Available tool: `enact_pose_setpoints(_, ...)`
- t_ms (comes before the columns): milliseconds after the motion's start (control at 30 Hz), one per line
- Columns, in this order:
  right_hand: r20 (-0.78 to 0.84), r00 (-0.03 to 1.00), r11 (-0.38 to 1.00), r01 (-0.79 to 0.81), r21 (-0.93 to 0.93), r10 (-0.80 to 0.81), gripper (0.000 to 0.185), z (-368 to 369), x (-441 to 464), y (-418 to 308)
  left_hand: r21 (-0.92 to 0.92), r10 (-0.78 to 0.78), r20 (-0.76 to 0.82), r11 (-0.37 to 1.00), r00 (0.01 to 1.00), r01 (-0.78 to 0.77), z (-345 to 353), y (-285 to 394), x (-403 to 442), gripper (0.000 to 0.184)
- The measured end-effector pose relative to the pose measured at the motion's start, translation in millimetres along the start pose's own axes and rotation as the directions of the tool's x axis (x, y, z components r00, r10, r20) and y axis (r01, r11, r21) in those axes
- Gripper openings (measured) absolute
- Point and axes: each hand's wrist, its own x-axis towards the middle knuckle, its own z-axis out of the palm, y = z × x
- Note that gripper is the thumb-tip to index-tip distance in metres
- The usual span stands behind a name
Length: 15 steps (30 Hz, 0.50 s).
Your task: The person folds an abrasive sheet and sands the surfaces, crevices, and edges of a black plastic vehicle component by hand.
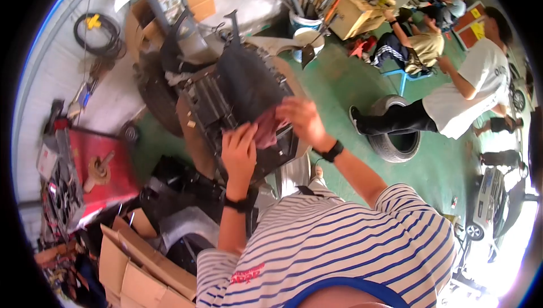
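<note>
A dark red cloth (266, 128) is bunched between my two hands, over the lower end of a black rounded part (249, 79). My left hand (240, 148) grips the cloth's left side, fingers bent. On the cloth's right side, my right hand (302, 118) has its fingers curled at the edge; the fingertips are partly hidden. Beneath and beside the cloth lies a black plastic assembly (212, 102) with ribs and slots. Both wrists wear black bands.
A tire (396, 138) lies on the green floor to the right, with a standing person (472, 87) beside it. Another person (416, 48) sits on a blue stool. A red cabinet (121, 166) and an open cardboard box (141, 277) are at left.
</note>
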Motion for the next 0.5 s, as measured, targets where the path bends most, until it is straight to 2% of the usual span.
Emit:
enact_pose_setpoints(33,0.033,0.997,0.997,-0.071,-0.015,0.072,0.037,-3,14,-1,0.036,-0.02,-0.036,0.999,0.999,0.021,7,-4,8,0.033)
enact_pose_setpoints(67,0.042,0.997,0.998,-0.066,0.015,0.065,0.037,6,16,4,0.046,-0.068,-0.013,0.997,0.998,0.069,15,-8,14,0.03)
enact_pose_setpoints(100,0.106,0.981,0.981,-0.174,0.087,0.165,0.04,17,15,12,0.068,-0.061,0.024,0.996,0.998,0.059,32,-22,12,0.032)
enact_pose_setpoints(133,0.175,0.951,0.948,-0.282,0.145,0.256,0.042,29,11,18,0.083,-0.118,0.139,0.991,0.983,0.107,49,-32,4,0.037)
enact_pose_setpoints(167,0.293,0.836,0.695,-0.548,0.466,0.463,0.046,40,-1,18,-0.027,-0.173,0.145,0.983,0.974,0.179,57,-35,-4,0.039)
enact_pose_setpoints(200,0.295,0.842,0.695,-0.539,0.476,0.451,0.046,46,-9,20,-0.14,-0.223,0.153,0.959,0.963,0.245,63,-35,-7,0.042)
enact_pose_setpoints(267,0.223,0.881,0.808,-0.472,0.353,0.418,0.047,54,-21,24,-0.126,-0.239,0.158,0.957,0.958,0.26,63,-31,-13,0.044)
enact_pose_setpoints(333,0.167,0.88,0.817,-0.475,0.326,0.445,0.046,53,-25,11,-0.13,-0.32,0.181,0.929,0.93,0.345,60,-23,-18,0.044)
enact_pose_setpoints(367,0.157,0.864,0.81,-0.502,0.303,0.478,0.045,49,-26,8,-0.094,-0.333,0.125,0.934,0.934,0.346,60,-18,-19,0.041)
enact_pose_setpoints(500,0.185,0.835,0.808,-0.548,0.215,0.518,0.046,38,-32,3,0.011,-0.326,0.124,0.945,0.937,0.327,47,-13,-19,0.038)
